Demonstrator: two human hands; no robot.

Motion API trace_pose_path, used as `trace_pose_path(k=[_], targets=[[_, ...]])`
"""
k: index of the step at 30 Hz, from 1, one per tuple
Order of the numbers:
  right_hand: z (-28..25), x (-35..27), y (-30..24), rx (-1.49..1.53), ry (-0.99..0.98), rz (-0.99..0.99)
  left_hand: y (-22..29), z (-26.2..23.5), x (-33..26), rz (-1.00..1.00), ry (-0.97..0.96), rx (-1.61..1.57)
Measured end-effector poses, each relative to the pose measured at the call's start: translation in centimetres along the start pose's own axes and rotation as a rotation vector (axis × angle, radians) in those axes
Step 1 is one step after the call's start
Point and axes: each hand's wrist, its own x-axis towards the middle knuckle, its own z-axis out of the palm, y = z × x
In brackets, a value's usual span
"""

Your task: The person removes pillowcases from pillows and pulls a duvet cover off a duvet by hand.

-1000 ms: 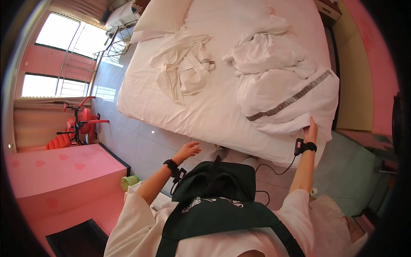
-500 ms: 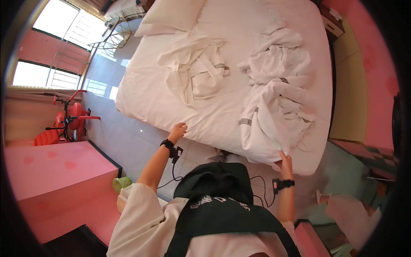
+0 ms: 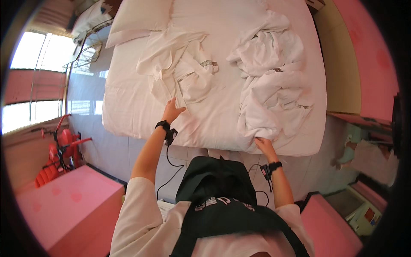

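Observation:
A crumpled white towel heap (image 3: 272,85) with dark patterned bands lies on the right half of the white-sheeted bed (image 3: 128,115). At its near end, by the bed's front edge, my right hand (image 3: 266,147) has its fingers closed on a fold; the fingertips are partly hidden by the cloth. Left of the heap lies a smaller, loosely spread white cloth (image 3: 195,79) with a banded end. My left hand (image 3: 173,112) reaches to the near tip of that cloth, thumb apart from the fingers and nothing visibly held. Whether the fingertips touch the cloth, I cannot tell.
Pillows (image 3: 137,19) rest at the bed's far left. Left on the floor stands a red wheeled frame (image 3: 66,141), beside a pink box-like unit (image 3: 72,197). Another pink unit (image 3: 327,218) is at the lower right. A person in a light garment (image 3: 372,162) is at the right.
My left hand has moved forward over the bed to the smaller cloth. My right hand has moved left and forward with the towel's near edge, which now lies bunched. The view has shifted.

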Motion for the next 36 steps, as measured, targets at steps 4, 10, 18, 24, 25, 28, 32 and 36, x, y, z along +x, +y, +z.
trace_pose_path(k=[4,10,18,24,25,28,32,36], targets=[[3.2,-4.8,1.0,0.192,0.218,0.121,1.8,1.3,6.7,0.151,0.081,0.200],[7.4,-11.0,4.2,0.110,0.329,0.346,2.3,8.3,10.1,0.213,-0.282,0.122],[14.4,-3.7,-8.6,0.675,-0.016,0.230,13.3,2.2,-5.3,0.456,-1.466,-0.187],[12.2,-7.0,-4.2,0.167,0.262,0.348,1.6,-1.9,14.4,-0.091,0.321,0.082],[12.3,-7.7,-1.9,0.187,0.349,0.361,-2.3,-2.8,15.4,-0.076,0.594,0.198],[13.4,-8.7,-2.7,0.341,0.579,0.237,-10.4,-1.0,14.5,-0.386,0.288,-0.358],[14.3,-6.8,-3.7,0.368,0.494,0.254,-9.2,3.4,11.5,-0.034,-0.066,-0.157],[15.7,-3.1,-6.0,0.488,0.295,0.160,6.0,1.1,0.9,0.349,-0.844,-0.177]])
